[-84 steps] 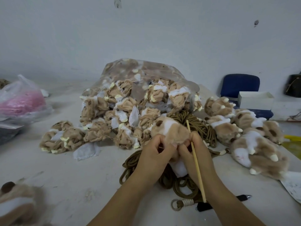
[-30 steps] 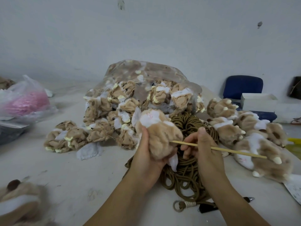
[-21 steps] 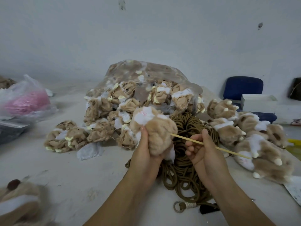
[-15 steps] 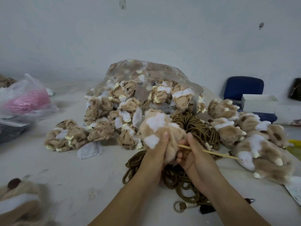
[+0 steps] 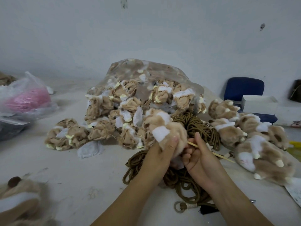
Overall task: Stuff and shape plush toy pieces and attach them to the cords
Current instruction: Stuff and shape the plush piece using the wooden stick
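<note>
Plush piece (image 5: 166, 128) is held up in L hand (image 5: 160, 154), fingers wrapped round its lower end, thumb on the fur, just above the cords (image 5: 200, 126) coiled on the table (image 5: 73, 176). R hand (image 5: 198, 155) pinches a thin stick (image 5: 224, 157) w/ its tip at the piece's base, prob. inside the opening, but fur hides it. Behind: clear bag (image 5: 146, 74) of unstuffed pieces, some spilled out front & left. Stuffed paws (image 5: 260, 144) piled at right, just beside the cords. Pink bag (image 5: 27, 98) far left; chair (image 5: 244, 87) w/ white box (image 5: 259, 103) back right.
</note>
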`<action>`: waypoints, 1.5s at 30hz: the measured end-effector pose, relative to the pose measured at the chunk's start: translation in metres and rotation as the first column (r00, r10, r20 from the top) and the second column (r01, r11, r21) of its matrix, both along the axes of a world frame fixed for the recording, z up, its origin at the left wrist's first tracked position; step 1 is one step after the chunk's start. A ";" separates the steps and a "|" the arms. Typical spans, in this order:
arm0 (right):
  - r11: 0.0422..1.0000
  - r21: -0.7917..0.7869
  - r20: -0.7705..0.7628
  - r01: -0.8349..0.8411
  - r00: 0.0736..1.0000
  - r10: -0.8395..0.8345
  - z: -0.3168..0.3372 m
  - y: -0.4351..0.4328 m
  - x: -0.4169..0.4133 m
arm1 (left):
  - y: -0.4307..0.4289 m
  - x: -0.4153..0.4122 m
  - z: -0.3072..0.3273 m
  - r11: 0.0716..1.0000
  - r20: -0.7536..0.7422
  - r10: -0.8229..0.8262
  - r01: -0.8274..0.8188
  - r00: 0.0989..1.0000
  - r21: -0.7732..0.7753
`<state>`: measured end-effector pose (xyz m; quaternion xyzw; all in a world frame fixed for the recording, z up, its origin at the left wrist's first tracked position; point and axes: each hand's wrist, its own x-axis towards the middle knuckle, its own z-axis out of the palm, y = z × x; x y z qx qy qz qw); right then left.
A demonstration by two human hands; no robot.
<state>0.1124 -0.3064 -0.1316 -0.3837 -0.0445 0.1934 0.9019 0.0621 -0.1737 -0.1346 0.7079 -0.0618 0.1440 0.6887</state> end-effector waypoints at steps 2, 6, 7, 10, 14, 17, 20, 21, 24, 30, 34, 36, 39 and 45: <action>1.000 -0.029 0.049 -0.008 0.999 0.009 0.000 -0.001 0.001 | 0.007 0.005 0.000 0.969 0.033 0.220 -0.215 0.975 -0.118; 0.992 -0.129 0.128 -0.007 0.991 0.024 -0.001 -0.001 -0.001 | 0.014 0.008 -0.002 0.915 -0.030 0.274 -0.270 0.961 -0.300; 0.989 -0.149 0.139 -0.007 0.990 0.028 -0.002 -0.001 -0.001 | 0.013 0.007 -0.001 0.907 -0.049 0.269 -0.270 0.962 -0.324; 0.988 -0.152 0.102 -0.013 0.994 0.029 -0.001 -0.001 -0.003 | 0.010 0.006 -0.001 0.872 -0.072 0.229 -0.237 0.971 -0.428; 0.999 0.019 -0.077 0.044 0.996 -0.042 0.003 -0.007 -0.001 | 0.012 0.004 0.002 0.807 -0.047 0.217 -0.206 0.975 -0.553; 0.998 0.047 -0.042 0.031 0.999 -0.029 0.002 -0.006 -0.001 | 0.009 0.003 0.002 0.884 -0.009 0.209 -0.192 0.978 -0.426; 1.000 -0.002 0.003 -0.019 1.000 0.019 0.001 -0.001 -0.003 | 0.000 0.002 -0.005 0.954 -0.018 0.151 -0.150 0.988 -0.260; 1.000 -0.014 0.002 -0.022 1.000 0.022 0.002 -0.001 -0.003 | -0.001 0.002 -0.006 0.953 -0.036 0.142 -0.146 0.989 -0.265; 1.000 0.007 -0.031 -0.006 0.999 0.007 0.004 -0.005 -0.002 | -0.001 0.001 -0.006 0.926 -0.057 0.093 -0.107 0.994 -0.362; 0.995 -0.098 0.079 0.006 0.997 0.002 0.001 -0.004 -0.004 | 0.005 0.002 0.000 0.925 -0.047 0.138 -0.145 0.989 -0.350; 0.984 -0.177 0.258 0.007 0.965 0.039 -0.002 0.001 -0.009 | 0.010 0.005 0.001 0.943 -0.072 0.182 -0.195 0.981 -0.268; 0.983 -0.182 0.283 0.015 0.958 0.038 -0.003 0.003 -0.011 | 0.012 0.005 -0.001 0.936 -0.097 0.194 -0.214 0.976 -0.281; 0.983 -0.176 0.240 0.049 0.971 -0.005 -0.001 0.001 -0.009 | 0.013 0.006 0.000 0.917 -0.049 0.240 -0.243 0.970 -0.317; 0.994 -0.108 0.062 0.033 0.998 -0.026 0.001 -0.003 -0.004 | 0.014 0.004 0.006 0.878 -0.057 0.256 -0.256 0.965 -0.403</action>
